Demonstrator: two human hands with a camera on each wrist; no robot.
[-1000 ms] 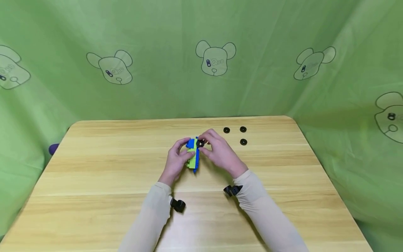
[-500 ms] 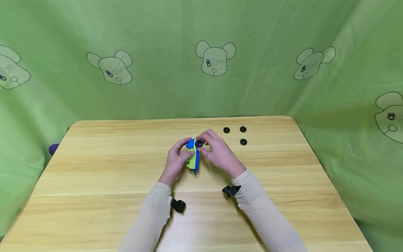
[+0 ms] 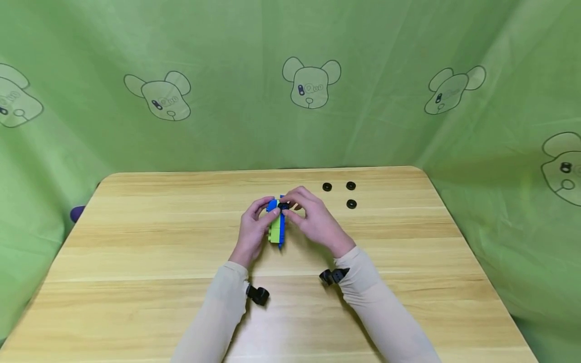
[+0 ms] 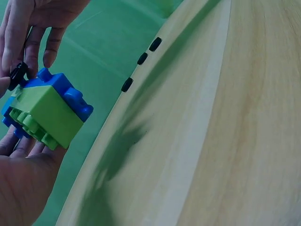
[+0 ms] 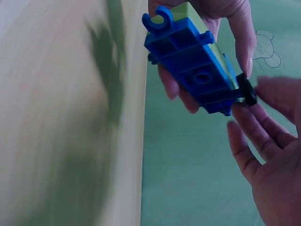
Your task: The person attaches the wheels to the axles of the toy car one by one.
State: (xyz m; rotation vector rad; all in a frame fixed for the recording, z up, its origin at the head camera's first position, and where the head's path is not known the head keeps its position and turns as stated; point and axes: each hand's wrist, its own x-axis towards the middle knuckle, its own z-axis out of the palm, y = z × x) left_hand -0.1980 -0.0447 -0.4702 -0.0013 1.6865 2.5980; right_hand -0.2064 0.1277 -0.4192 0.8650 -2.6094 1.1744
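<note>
My left hand grips a toy vehicle of green and blue building blocks, held up over the table. In the right wrist view its blue base shows from below, with a hook at one end and short pegs along the sides. A black wheel sits at a peg near the other end. My right hand pinches this wheel between thumb and fingers, and the left thumb's tip is right at it. The left wrist view shows the green blocks with their studs turned down, and the wheel at the side.
On the wooden table, three loose black wheels lie at the back right, one wheel nearer than the others. A green curtain hangs behind and at both sides. Something purple shows past the left edge.
My right hand has brought the wheel slightly left, against the vehicle's side. The left thumb has shifted up to the wheel, and the vehicle has tilted a little.
</note>
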